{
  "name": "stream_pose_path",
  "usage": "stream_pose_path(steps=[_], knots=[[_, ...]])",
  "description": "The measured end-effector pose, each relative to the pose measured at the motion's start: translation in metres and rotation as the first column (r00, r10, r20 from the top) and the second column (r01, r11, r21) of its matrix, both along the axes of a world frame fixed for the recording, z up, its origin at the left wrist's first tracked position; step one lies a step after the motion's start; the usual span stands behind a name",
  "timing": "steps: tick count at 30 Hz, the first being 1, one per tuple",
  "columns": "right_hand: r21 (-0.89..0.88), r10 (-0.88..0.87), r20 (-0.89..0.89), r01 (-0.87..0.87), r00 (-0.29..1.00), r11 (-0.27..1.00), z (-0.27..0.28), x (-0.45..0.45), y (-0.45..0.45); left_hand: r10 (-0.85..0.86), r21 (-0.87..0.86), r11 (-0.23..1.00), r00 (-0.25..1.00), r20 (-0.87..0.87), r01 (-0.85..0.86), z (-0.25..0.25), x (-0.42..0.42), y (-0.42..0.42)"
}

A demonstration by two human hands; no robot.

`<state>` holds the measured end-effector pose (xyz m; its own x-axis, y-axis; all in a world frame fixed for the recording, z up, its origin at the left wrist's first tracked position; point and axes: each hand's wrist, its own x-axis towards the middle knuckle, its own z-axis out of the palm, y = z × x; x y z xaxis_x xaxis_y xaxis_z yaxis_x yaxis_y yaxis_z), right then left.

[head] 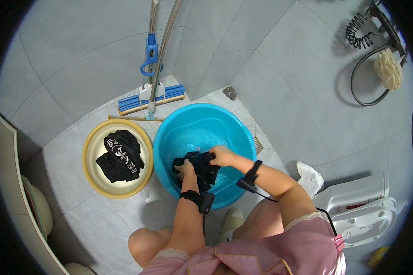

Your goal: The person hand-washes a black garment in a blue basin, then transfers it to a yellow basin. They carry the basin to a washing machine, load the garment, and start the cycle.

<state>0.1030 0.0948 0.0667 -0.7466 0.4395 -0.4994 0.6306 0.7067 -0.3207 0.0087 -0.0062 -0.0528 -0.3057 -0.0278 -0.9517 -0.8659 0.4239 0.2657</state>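
Observation:
A wet black garment (201, 170) lies bunched in the lower middle of a large blue plastic basin (206, 113). My left hand (185, 169) holds the garment's left part, fingers curled into the cloth. Its upper right edge is gripped by my right hand (223, 156). The fingertips of both hands are partly hidden by the cloth. To the left stands a cream plastic basin (89, 165) with a yellow rim, close beside the blue one. In it rests a folded black garment (122, 156) with a white print.
Behind the basins, a blue sponge mop (168, 92) and a floor squeegee (134, 118) lean at the wall. A floor drain (258, 145) lies right of the blue basin. White plastic seats or tubs (361, 223) stand at the right. A shower hose (354, 82) hangs on the wall.

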Motion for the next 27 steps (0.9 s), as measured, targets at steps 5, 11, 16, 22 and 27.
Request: stream_pose_path(steps=[5,11,16,22,27], knots=[[0.17,0.055,-0.256,-0.012,0.965,0.985,0.126,0.016,-0.014,-0.495,-0.089,0.868,0.832,-0.252,0.489,0.006,-0.002,-0.002],[0.209,0.058,-0.482,0.051,0.874,0.977,0.175,0.028,-0.017,-0.024,0.72,0.354,0.775,-0.632,0.597,0.053,-0.004,0.017],[0.292,-0.009,-0.465,0.162,0.885,0.942,0.144,0.049,0.028,-0.307,0.138,0.57,0.366,-0.879,0.81,0.04,-0.001,0.005],[0.085,-0.174,-0.592,0.276,0.787,0.957,0.154,0.059,0.049,-0.919,-0.655,0.12,-0.165,-0.357,0.746,0.039,-0.012,-0.026],[-0.002,-0.046,-0.65,0.059,0.759,0.998,0.16,0.047,0.04,-0.227,0.369,0.665,0.646,-0.729,0.65,0.044,-0.003,0.012]])
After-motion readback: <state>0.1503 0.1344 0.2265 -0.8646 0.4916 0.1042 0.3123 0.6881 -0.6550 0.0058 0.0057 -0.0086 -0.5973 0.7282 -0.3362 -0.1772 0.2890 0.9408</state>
